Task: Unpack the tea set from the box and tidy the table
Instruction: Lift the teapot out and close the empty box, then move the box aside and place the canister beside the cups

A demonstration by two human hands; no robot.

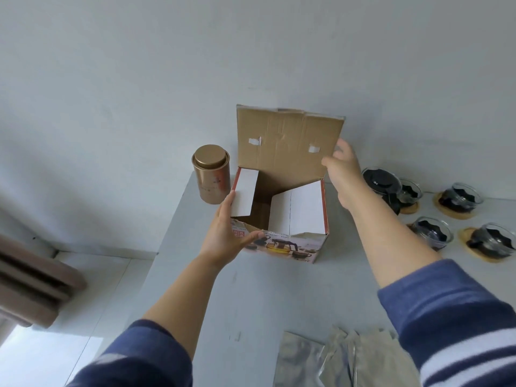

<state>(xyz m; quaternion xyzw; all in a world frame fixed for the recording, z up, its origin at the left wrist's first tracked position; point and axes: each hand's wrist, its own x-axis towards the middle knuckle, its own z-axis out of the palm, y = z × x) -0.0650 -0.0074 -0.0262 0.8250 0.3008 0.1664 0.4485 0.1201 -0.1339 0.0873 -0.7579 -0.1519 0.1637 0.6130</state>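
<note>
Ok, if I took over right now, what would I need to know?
Left hand: steadying the box at its near-left corner, thumb on the front.
Right hand: holding the right edge of the big lid flap, which stands upright.
Box: open on the table; no tea things visible inside.
Done: glass cups on coasters and the teapot already sit to the right.
Left: close or clear the box, then tidy the foil bags at the near edge. The gold tin stands left of the box.
</note>
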